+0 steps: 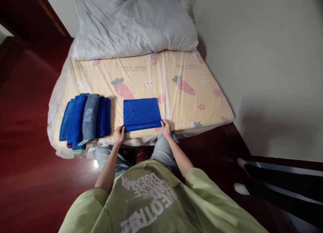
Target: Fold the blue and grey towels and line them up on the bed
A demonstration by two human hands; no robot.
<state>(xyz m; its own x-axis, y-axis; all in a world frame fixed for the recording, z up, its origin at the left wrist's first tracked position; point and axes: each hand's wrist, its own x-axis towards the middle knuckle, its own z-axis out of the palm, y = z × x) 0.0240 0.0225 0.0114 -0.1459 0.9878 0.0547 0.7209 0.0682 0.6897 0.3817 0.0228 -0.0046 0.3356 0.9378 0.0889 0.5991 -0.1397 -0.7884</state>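
Observation:
A bright blue towel lies folded flat on the bed near its front edge. My left hand pinches the towel's near left corner. My right hand grips the near right corner, fingers closed on the folded edge. To the left, a row of several folded towels rests side by side, mostly blue with one grey towel in the middle.
The bed's yellow carrot-print sheet is under clear plastic. A white pillow lies at the head. A pale wall stands to the right, dark red floor to the left. Another person's legs lie on the floor at right.

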